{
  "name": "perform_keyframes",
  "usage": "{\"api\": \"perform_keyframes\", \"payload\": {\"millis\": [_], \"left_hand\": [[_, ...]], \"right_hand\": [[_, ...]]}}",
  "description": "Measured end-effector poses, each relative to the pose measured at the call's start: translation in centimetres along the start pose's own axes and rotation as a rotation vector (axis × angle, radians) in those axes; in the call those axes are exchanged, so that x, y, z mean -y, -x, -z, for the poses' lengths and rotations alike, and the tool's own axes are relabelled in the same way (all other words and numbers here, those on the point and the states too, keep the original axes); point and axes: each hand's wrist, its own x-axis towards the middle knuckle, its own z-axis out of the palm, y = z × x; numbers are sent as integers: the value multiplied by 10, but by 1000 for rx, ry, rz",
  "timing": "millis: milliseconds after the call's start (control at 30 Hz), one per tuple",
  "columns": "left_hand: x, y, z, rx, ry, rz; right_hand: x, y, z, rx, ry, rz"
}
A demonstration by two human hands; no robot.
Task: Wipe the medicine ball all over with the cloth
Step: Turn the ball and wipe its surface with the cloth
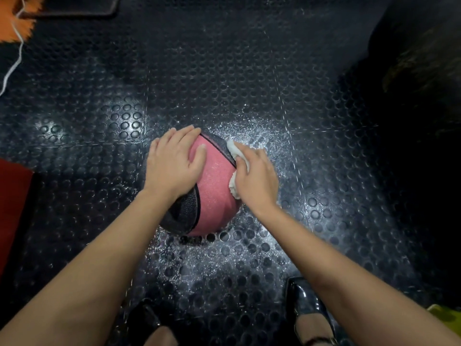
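Medicine ball [214, 186], pink with black panels, sits on studded black rubber floor [249, 78]. Left hand [174, 161] lies flat on its upper left side, fingers straight, gripping nothing. Right hand [257, 178] presses white cloth [234, 148] against the ball's right side, fingers curled around it. Black shoes [303, 305] near bottom edge.
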Motion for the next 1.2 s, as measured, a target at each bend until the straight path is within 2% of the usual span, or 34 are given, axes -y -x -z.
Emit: {"api": "perform_keyframes", "payload": {"millis": [133, 300, 333, 433, 467, 500, 600, 667, 733, 833, 867, 967, 1033, 1100, 1167, 1200], "left_hand": [[-12, -4, -7, -14, -23, 245], [-8, 1, -6, -28, -5, 168], [-6, 4, -6, -31, -6, 145], [-5, 14, -7, -50, -6, 84], [-5, 15, -7, -55, -7, 72], [-5, 14, -8, -56, -6, 63], [-2, 12, -7, -66, 15, 59], [1, 18, -6, -83, 23, 50], [2, 26, -5, -87, 35, 37], [1, 30, -4, -83, 36, 12], [1, 28, -4, -80, 36, 3], [3, 22, -2, -70, 52, -11], [6, 27, -2, -85, 65, -34], [11, 37, -3, -106, 72, -67], [16, 46, -2, -118, 96, -82], [17, 49, -1, -121, 119, -80]], "right_hand": [[0, 4, 4, -5, 34, -4], [11, 0, 6, -9, 165, 288], [9, -10, 5, 25, 144, 248], [-1, -39, 7, 207, -65, -139], [-1, -42, 7, 234, -64, -190], [3, -40, 8, 223, -16, -173], [21, -13, 10, 72, 182, 161], [24, -3, 10, 40, 223, 316], [17, -21, 8, 117, 189, 220], [7, -52, 7, 321, 16, -102], [10, -52, 8, 327, 43, -114], [26, -27, 11, 167, 216, 150], [39, -12, 16, 128, 234, 326], [41, -27, 14, 184, 270, 349], [33, -54, 6, 349, 214, 229], [27, -64, 3, 449, 90, 132]]}}
